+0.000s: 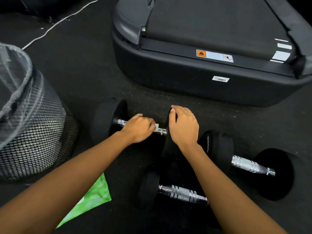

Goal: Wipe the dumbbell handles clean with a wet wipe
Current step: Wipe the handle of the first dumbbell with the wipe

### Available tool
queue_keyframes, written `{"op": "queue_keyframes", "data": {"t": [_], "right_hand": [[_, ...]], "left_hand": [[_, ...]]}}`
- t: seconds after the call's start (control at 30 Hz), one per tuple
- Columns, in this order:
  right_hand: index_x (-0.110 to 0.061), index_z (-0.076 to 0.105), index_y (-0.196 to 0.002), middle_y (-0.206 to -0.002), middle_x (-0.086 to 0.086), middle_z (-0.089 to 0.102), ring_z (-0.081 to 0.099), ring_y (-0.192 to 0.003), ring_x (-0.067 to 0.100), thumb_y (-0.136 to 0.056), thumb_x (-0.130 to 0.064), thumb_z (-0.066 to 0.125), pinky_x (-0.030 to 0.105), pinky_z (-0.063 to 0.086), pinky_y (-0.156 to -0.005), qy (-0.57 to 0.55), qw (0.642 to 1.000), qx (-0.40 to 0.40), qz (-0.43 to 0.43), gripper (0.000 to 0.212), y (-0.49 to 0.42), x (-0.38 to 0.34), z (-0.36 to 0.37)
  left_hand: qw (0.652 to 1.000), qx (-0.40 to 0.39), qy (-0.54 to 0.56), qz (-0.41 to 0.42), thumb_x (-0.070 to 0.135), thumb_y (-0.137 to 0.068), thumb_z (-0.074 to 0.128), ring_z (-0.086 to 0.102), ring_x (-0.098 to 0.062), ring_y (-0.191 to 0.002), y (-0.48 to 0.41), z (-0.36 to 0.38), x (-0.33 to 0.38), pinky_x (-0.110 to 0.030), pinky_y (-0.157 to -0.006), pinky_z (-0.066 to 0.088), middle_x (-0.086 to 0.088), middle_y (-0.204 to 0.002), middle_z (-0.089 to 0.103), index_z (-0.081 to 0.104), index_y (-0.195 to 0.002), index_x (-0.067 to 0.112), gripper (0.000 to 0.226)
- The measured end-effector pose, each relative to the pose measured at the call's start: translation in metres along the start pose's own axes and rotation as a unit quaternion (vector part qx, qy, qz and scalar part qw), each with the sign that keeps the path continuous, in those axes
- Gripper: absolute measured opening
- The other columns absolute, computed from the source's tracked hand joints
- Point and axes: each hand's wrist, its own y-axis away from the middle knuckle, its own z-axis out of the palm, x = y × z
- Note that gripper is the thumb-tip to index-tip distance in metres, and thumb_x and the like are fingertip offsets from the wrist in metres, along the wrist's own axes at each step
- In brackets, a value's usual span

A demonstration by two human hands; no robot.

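**Chrome handle mid-wipe on the far dumbbell**

Chrome handle [121, 122] of the far dumbbell [104, 119] is the one being worked. It lies on the black rubber floor [84, 73] just in front of the treadmill [202, 81]. The left grip [138, 128] is clamped round the handle with the white wet wipe [156, 127] pinched under the fingers. Only a corner of the wipe shows, on the right side of the hand. The right grip [183, 125] is cupped over the right head [168, 146], fingers curled on its rim and holding it down.

Two more dumbbells lie nearer the person: the near dumbbell [183, 194] between the forearms and the right dumbbell [249, 165] off to the right. Their handles are bare with no hand on them, so I judge they are likely next.

To do the step well:
- Hold the head steady so the bar cannot roll.
- Slide the wipe the full length, collar to collar.
- Twist the wrist or roll the bar to reach the underside.
- Press into the knurling, since grime probably sits in the grooves.
- Bare chrome shows at both ends, so cover those too.

The green wipe pack [94, 196] lies by the left forearm. The mesh bin [33, 132], lined with clear plastic, stands to the left, handy for the used wipe.
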Motion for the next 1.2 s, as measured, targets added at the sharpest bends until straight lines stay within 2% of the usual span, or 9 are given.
{"op": "queue_keyframes", "data": {"t": [0.2, 0.37, 0.53, 0.6, 0.7, 0.77, 0.93, 1.07, 1.2], "right_hand": [[-0.011, 0.061, -0.119, -0.119, 0.003, 0.064, 0.054, -0.116, 0.016, -0.097, -0.024, 0.038, 0.031, 0.038, -0.102, 0.002, 1.0, 0.001, 0.001, 0.034, -0.001, 0.0, 0.0], [-0.011, 0.061, -0.118, -0.119, 0.003, 0.064, 0.053, -0.116, 0.016, -0.097, -0.024, 0.038, 0.031, 0.038, -0.103, 0.008, 1.0, 0.005, -0.001, 0.034, 0.0, 0.0, 0.001], [-0.011, 0.061, -0.119, -0.119, 0.003, 0.064, 0.054, -0.116, 0.016, -0.097, -0.024, 0.038, 0.032, 0.038, -0.103, 0.006, 1.0, 0.003, -0.001, 0.034, 0.001, -0.001, 0.0], [-0.011, 0.061, -0.119, -0.119, 0.003, 0.064, 0.054, -0.116, 0.015, -0.097, -0.024, 0.038, 0.032, 0.039, -0.103, 0.003, 1.0, 0.002, -0.001, 0.034, 0.0, -0.001, 0.0], [-0.011, 0.061, -0.119, -0.119, 0.003, 0.064, 0.053, -0.116, 0.015, -0.097, -0.024, 0.038, 0.031, 0.038, -0.102, 0.002, 1.0, 0.003, 0.003, 0.034, 0.0, -0.001, 0.0], [-0.011, 0.061, -0.119, -0.119, 0.003, 0.064, 0.053, -0.115, 0.015, -0.097, -0.023, 0.039, 0.03, 0.037, -0.102, 0.004, 1.0, 0.004, 0.006, 0.033, 0.0, -0.002, 0.0], [-0.012, 0.059, -0.121, -0.122, 0.003, 0.062, 0.051, -0.118, 0.015, -0.098, -0.025, 0.037, 0.03, 0.036, -0.104, 0.009, 1.0, -0.007, 0.011, 0.035, 0.0, -0.003, -0.002], [-0.012, 0.059, -0.121, -0.121, 0.003, 0.062, 0.052, -0.117, 0.015, -0.098, -0.025, 0.037, 0.031, 0.037, -0.103, 0.003, 1.0, -0.009, 0.014, 0.034, -0.001, -0.003, -0.003], [-0.013, 0.059, -0.121, -0.121, 0.002, 0.062, 0.052, -0.117, 0.015, -0.098, -0.025, 0.037, 0.032, 0.038, -0.103, 0.0, 1.0, -0.007, 0.013, 0.035, -0.001, -0.002, -0.002]], "left_hand": [[1.0, -0.012, -0.004, 0.007, 0.023, -0.096, 0.031, 0.056, -0.018, -0.105, -0.006, 0.003, 0.02, -0.028, -0.109, 0.017, -0.008, -0.105, 0.065, 0.06, -0.102, 0.011, 0.033], [0.999, -0.017, 0.025, 0.04, 0.025, -0.098, 0.032, 0.05, -0.011, -0.116, 0.002, 0.0, 0.012, -0.025, -0.11, 0.01, -0.001, -0.121, 0.06, 0.056, -0.122, 0.014, 0.035], [1.0, -0.02, 0.01, -0.01, 0.025, -0.097, 0.03, 0.057, -0.023, -0.099, -0.009, 0.003, 0.021, -0.034, -0.102, 0.029, -0.01, -0.105, 0.065, 0.062, -0.098, 0.009, 0.036], [1.0, -0.014, 0.02, 0.017, 0.024, -0.097, 0.032, 0.056, -0.021, -0.104, -0.007, 0.004, 0.023, -0.032, -0.107, 0.023, -0.009, -0.107, 0.065, 0.062, -0.104, 0.01, 0.034], [0.995, 0.013, 0.044, 0.084, 0.029, -0.097, 0.04, 0.048, -0.009, -0.118, 0.006, 0.001, 0.008, -0.022, -0.11, 0.007, 0.002, -0.124, 0.059, 0.055, -0.125, 0.017, 0.034], [0.991, 0.048, 0.054, 0.109, 0.033, -0.094, 0.047, 0.046, -0.007, -0.12, 0.012, 0.002, 0.0, -0.018, -0.109, 0.005, 0.004, -0.126, 0.057, 0.053, -0.127, 0.017, 0.037], [0.982, 0.143, -0.014, 0.123, 0.026, -0.081, 0.067, 0.054, -0.022, -0.108, 0.014, 0.015, 0.01, -0.024, -0.107, 0.017, -0.007, -0.11, 0.061, 0.059, -0.111, 0.007, 0.036], [0.968, 0.172, -0.07, 0.166, 0.017, -0.069, 0.075, 0.06, -0.027, -0.091, 0.015, 0.012, 0.013, -0.036, -0.096, 0.029, -0.01, -0.097, 0.063, 0.062, -0.097, 0.004, 0.034], [0.96, 0.188, -0.074, 0.193, 0.01, -0.066, 0.075, 0.061, -0.026, -0.086, 0.026, 0.006, -0.002, -0.034, -0.094, 0.032, -0.01, -0.094, 0.063, 0.062, -0.091, 0.005, 0.028]]}}
